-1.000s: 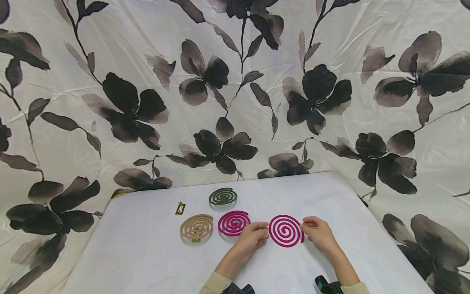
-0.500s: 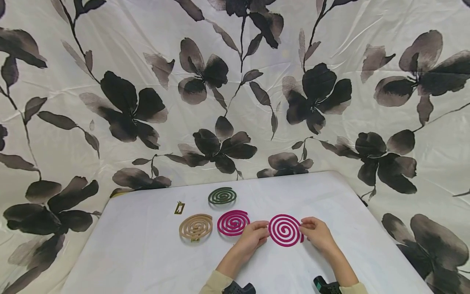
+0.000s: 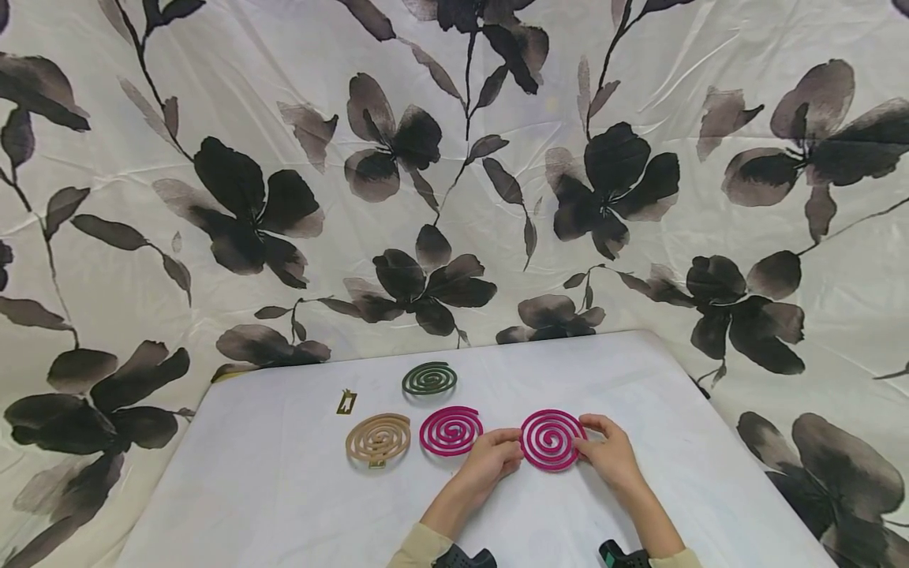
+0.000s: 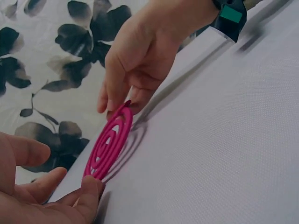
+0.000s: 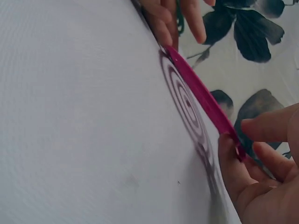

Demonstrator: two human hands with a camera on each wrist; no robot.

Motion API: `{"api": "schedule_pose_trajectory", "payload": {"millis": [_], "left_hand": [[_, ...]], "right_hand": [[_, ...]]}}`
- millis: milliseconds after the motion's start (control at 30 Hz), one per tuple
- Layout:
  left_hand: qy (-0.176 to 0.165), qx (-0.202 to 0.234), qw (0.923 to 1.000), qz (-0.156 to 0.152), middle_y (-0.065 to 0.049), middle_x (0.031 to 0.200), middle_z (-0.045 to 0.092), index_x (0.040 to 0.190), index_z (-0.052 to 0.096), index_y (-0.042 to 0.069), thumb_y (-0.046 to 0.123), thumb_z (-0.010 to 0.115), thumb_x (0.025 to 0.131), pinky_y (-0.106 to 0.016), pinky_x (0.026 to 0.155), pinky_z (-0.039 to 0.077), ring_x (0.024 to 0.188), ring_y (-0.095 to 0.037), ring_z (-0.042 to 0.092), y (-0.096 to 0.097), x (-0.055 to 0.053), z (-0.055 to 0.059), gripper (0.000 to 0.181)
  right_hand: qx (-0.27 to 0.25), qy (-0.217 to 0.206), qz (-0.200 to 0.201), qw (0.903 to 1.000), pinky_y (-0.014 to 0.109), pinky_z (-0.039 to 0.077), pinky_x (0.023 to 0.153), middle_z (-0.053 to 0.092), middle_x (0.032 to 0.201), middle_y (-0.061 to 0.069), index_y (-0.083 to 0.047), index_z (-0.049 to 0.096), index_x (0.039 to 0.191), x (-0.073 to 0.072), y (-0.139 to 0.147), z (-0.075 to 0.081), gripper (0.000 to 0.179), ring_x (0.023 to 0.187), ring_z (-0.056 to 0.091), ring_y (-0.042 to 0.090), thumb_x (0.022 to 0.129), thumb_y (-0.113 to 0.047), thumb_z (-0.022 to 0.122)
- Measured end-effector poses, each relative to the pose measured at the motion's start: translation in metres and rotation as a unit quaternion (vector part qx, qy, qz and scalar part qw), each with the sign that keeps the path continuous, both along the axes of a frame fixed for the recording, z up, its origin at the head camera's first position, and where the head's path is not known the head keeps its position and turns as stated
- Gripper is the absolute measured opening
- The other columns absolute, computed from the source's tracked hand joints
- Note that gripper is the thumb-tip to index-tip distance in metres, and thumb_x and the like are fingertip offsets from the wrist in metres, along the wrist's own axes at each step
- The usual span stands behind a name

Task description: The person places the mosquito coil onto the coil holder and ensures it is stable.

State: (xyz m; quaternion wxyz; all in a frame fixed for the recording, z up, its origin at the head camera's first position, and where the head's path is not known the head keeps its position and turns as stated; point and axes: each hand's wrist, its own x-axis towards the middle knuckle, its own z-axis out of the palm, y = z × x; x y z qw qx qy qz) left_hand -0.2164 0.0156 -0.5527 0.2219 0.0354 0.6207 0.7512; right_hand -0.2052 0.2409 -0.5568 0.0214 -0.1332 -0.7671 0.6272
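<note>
Both hands hold a pink mosquito coil (image 3: 552,440) by opposite edges. My left hand (image 3: 490,461) pinches its left rim; the left wrist view shows the thumb against the coil (image 4: 108,142). On the other side my right hand (image 3: 609,451) has thumb and fingers at the right rim. Seen edge-on in the right wrist view, the coil (image 5: 203,93) is tilted above the white surface and casts a spiral shadow. A second pink coil (image 3: 450,431) lies just left of my left hand.
A tan coil (image 3: 369,438) lies further left, with a small gold metal piece showing at its front edge. Behind are a green coil (image 3: 429,379) and a gold metal stand (image 3: 346,402). All are on the white table (image 3: 270,473), before a flowered cloth (image 3: 497,221).
The held coil has turned, its outer end no longer showing at the lower right, and its right side has risen slightly. My right thumb has shifted inward over the rim; my left hand barely moved.
</note>
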Motion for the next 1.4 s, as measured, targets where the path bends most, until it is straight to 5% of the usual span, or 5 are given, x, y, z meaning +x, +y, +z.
{"api": "schedule_pose_trajectory", "payload": {"millis": [267, 767, 1167, 1400], "left_hand": [[-0.007, 0.001, 1.0000, 0.000, -0.015, 0.112, 0.057, 0.130, 0.052, -0.009, 0.007, 0.054, 0.096, -0.032, 0.086, 0.051, 0.097, -0.020, 0.058, 0.001, 0.001, 0.000, 0.037], [-0.022, 0.013, 0.9997, 0.006, -0.014, 0.114, 0.057, 0.131, 0.051, -0.008, 0.007, 0.057, 0.094, -0.036, 0.091, 0.050, 0.098, -0.020, 0.056, 0.002, 0.009, -0.004, 0.040], [-0.011, 0.033, 0.9992, 0.021, -0.016, 0.113, 0.055, 0.143, 0.028, -0.010, 0.003, 0.057, 0.092, -0.036, 0.087, 0.053, 0.088, -0.015, 0.058, 0.007, 0.008, 0.001, 0.061], [-0.001, 0.005, 1.0000, 0.001, -0.010, 0.102, 0.063, 0.138, 0.041, -0.010, 0.008, 0.055, 0.095, -0.031, 0.077, 0.056, 0.082, -0.013, 0.060, 0.001, 0.006, 0.004, 0.049]], "right_hand": [[-0.064, -0.005, -0.001, 0.9980, 0.031, 0.057, 0.073, 0.054, 0.127, 0.031, 0.007, 0.036, 0.140, 0.001, -0.011, -0.001, 0.052, 0.093, 0.066, 0.020, 0.093, 0.005, 0.057], [-0.087, -0.014, -0.005, 0.9961, 0.037, 0.058, 0.074, 0.054, 0.128, 0.031, 0.001, 0.036, 0.141, 0.006, -0.011, -0.003, 0.050, 0.095, 0.067, 0.024, 0.095, 0.001, 0.057], [-0.079, -0.009, 0.030, 0.9963, 0.031, 0.057, 0.066, 0.067, 0.107, 0.018, -0.002, 0.045, 0.136, 0.013, -0.010, 0.014, 0.045, 0.080, 0.066, 0.021, 0.094, 0.000, 0.059], [-0.081, -0.008, 0.059, 0.9950, 0.031, 0.056, 0.065, 0.068, 0.107, 0.017, -0.001, 0.046, 0.137, 0.016, -0.010, 0.024, 0.045, 0.083, 0.066, 0.024, 0.094, 0.000, 0.060]]}}
